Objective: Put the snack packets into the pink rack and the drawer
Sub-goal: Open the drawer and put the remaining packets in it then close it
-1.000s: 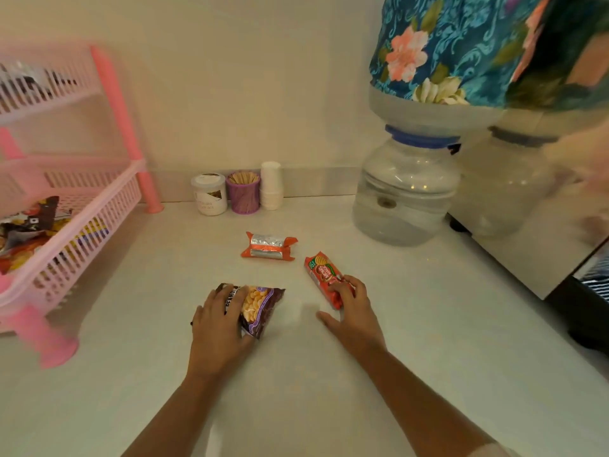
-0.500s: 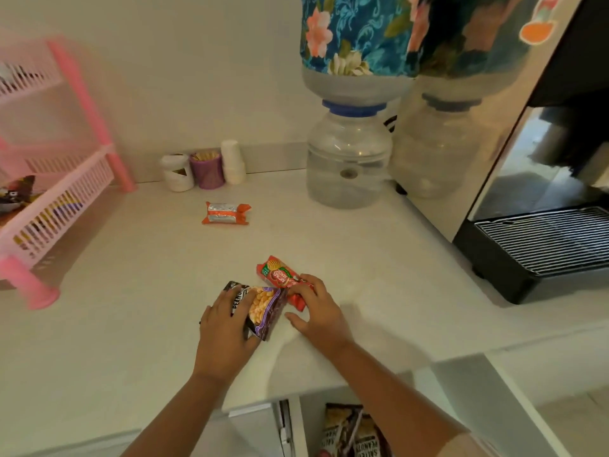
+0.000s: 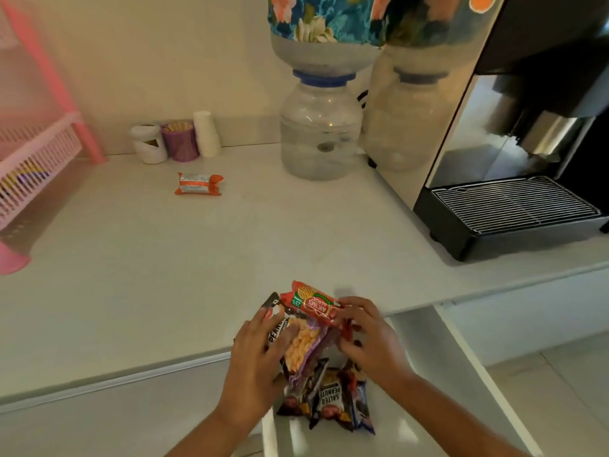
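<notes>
My left hand (image 3: 255, 354) holds a purple peanut packet (image 3: 301, 349) at the counter's front edge, over the open drawer (image 3: 428, 407). My right hand (image 3: 370, 341) grips a red biscuit packet (image 3: 311, 301) that lies across the top of the peanut packet. Inside the drawer lie several snack packets (image 3: 333, 400), one marked salted peanuts. Another orange and silver biscuit packet (image 3: 198, 184) lies alone farther back on the counter. The pink rack (image 3: 43, 150) stands at the far left, with packets dimly visible through its lower basket.
A white jar (image 3: 149, 144), a purple cup of sticks (image 3: 180, 140) and a stack of white cups (image 3: 206, 133) stand against the wall. A water dispenser (image 3: 321, 127) with a floral cover and a coffee machine (image 3: 514, 179) with a drip tray fill the right.
Both hands have drawn the two packets back from the middle of the counter to its front edge, above the open drawer. The view has tilted down and right.
</notes>
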A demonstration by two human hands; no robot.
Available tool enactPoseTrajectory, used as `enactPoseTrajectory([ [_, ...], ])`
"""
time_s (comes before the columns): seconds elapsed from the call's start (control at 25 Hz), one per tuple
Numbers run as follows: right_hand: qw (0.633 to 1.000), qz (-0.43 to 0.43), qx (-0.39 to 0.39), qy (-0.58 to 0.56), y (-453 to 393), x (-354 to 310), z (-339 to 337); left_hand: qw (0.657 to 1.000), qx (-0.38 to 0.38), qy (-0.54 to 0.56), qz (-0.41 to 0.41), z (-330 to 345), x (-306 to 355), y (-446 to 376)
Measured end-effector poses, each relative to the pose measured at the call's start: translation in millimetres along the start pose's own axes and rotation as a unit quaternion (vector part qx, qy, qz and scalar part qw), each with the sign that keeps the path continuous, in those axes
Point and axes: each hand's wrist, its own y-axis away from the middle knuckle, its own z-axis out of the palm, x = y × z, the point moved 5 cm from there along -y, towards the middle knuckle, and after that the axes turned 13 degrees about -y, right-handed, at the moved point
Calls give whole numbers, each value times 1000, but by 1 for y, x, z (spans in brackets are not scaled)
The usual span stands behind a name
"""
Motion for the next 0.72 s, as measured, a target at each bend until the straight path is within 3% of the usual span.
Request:
enactPoseTrajectory([
  [0.12, 998, 50, 12, -40, 33, 16, -30, 994, 16, -15, 104, 9, 35, 13],
  [0.2, 994, 67, 22, -79, 54, 26, -40, 986, -13, -7, 168, 23, 53, 26],
  [0.36, 987, 144, -19, -67, 86, 63, -41, 951, -228, 58, 202, 62, 75, 50],
  [0.48, 959, 271, -71, 39, 97, 103, -38, 892, -415, 45, 175, 90, 87, 47],
  [0.56, 923, 337, -146, 110, 98, 118, -36, 826, -542, 4, 153, 107, 91, 49],
  [0.64, 888, 378, -213, 153, 95, 124, -34, 770, -619, -28, 154, 120, 94, 58],
  [0.72, 870, 397, -232, 178, 88, 134, -32, 733, -659, -69, 153, 132, 95, 71],
])
